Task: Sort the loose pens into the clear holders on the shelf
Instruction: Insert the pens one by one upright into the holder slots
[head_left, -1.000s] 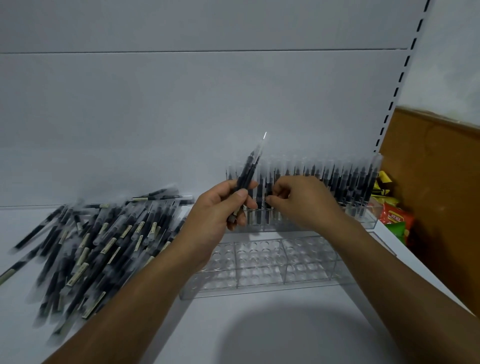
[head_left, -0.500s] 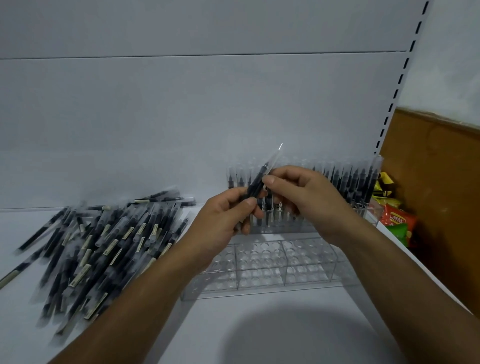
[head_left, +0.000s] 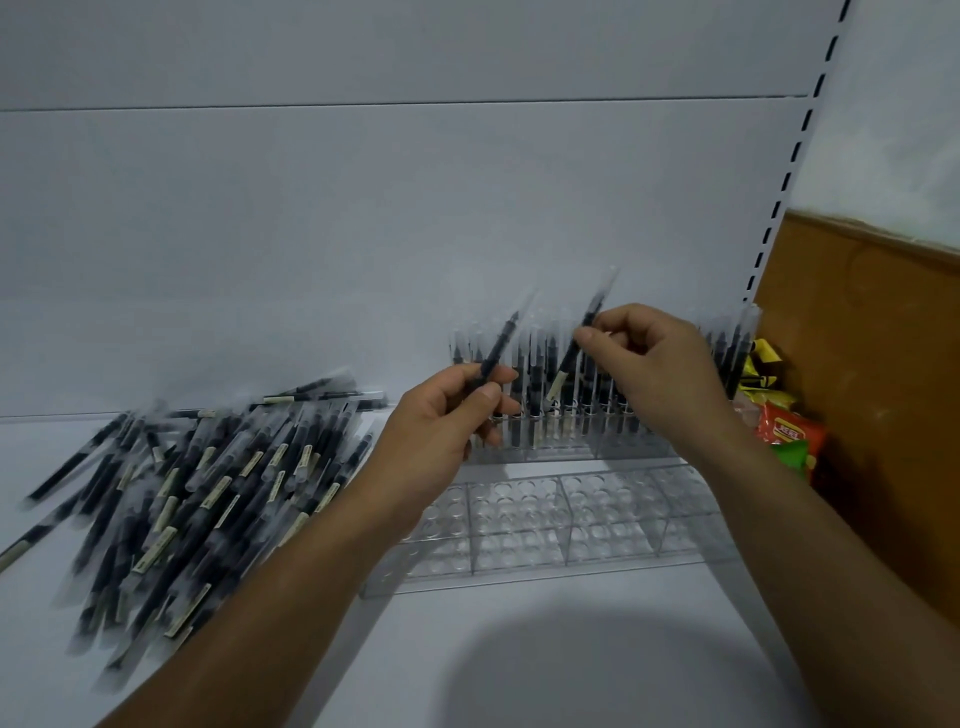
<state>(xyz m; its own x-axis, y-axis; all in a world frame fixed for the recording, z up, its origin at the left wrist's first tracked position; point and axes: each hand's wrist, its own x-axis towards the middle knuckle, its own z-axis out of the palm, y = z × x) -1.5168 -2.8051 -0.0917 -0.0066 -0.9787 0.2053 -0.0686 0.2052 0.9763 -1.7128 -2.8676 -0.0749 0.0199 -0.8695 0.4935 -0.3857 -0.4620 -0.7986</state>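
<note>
Right hand (head_left: 660, 374) pinches a slim black clear-capped pen (head_left: 574, 356), tilted to line up with the rear clear plastic holder (head_left: 571, 447) at twelve o'clock; left hand (head_left: 441, 421) grips a spare black pen (head_left: 493, 353), likely for quick feeding; loose pen pile (head_left: 208, 483) at nine o'clock

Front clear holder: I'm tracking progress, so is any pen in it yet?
No, the front holder shows only empty holes; pens stand in the back holder.

Loose pens (head_left: 208, 483) blurred, leftmost cut by the edge, labels (head_left: 154, 552) unreadable, snack packets (head_left: 787, 434) partly hidden
</note>
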